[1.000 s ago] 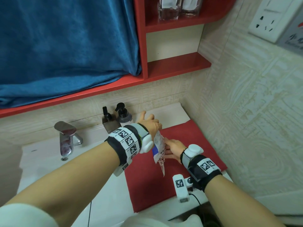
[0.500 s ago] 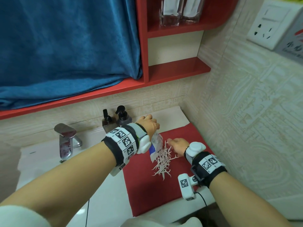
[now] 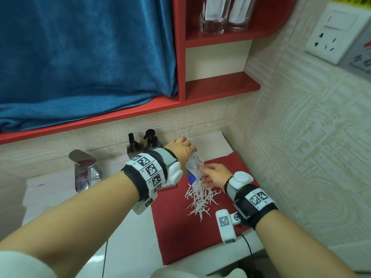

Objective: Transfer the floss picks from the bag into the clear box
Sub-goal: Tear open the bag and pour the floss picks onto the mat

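My left hand (image 3: 180,150) grips the top of a small white and blue bag (image 3: 193,165) and holds it upside down above the red mat (image 3: 180,233). My right hand (image 3: 214,175) pinches the bag's lower, open end from the right. Several white floss picks (image 3: 200,199) lie in a loose heap on the mat just below the bag's mouth. A clear edge (image 3: 168,186) shows under my left wrist; most of it is hidden, and I cannot tell whether it is the box.
A chrome faucet (image 3: 81,167) stands at the left of the white basin counter, with two dark pump bottles (image 3: 150,140) behind my left hand. The tiled wall with a socket (image 3: 333,33) closes the right side. Red shelves carry a blue towel (image 3: 80,57) and glasses (image 3: 212,15).
The floss picks have dropped out of the bag onto the red mat. My right hand left the bag half a second ago and is back on its open end now.
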